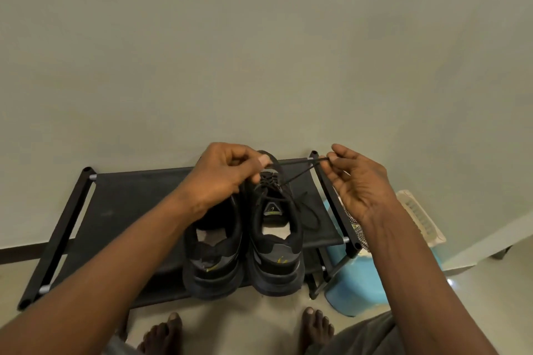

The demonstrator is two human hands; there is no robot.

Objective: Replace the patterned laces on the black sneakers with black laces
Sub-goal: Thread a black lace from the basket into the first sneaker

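Observation:
Two black sneakers stand side by side on a black shoe rack (121,202), heels toward me: the left sneaker (215,256) and the right sneaker (278,248). A black lace (300,174) is threaded through the right sneaker's eyelets. My left hand (222,176) pinches one lace strand above the toe end. My right hand (360,184) pinches the other strand and holds it taut, up and to the right. A slack loop of lace lies on the rack beside the right sneaker. Patterned black-and-white laces (356,228) hang at the rack's right end, partly hidden by my right wrist.
A pale wall stands right behind the rack. A blue bin (357,279) sits on the floor at the rack's right side, with a white brush (418,216) beyond it. My bare feet (239,331) are on the tiled floor in front of the rack.

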